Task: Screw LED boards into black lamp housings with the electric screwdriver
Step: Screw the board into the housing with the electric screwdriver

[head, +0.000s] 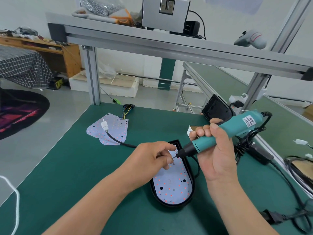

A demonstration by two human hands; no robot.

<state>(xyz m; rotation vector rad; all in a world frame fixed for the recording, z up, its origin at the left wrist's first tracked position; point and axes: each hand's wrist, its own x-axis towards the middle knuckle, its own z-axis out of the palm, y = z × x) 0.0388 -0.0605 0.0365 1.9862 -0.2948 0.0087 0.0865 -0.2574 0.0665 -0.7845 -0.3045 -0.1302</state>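
A black lamp housing lies on the green mat, with a white LED board seated inside it. My right hand grips the teal electric screwdriver, whose black tip points down-left over the board's far end. My left hand hovers above the board and pinches a small screw at the driver's bit. One screw head shows near the board's near end.
Spare LED boards with a white connector and black cable lie at the far left of the mat. Another black housing leans at the back right. A small white box sits behind my right hand. Power cords coil at the right.
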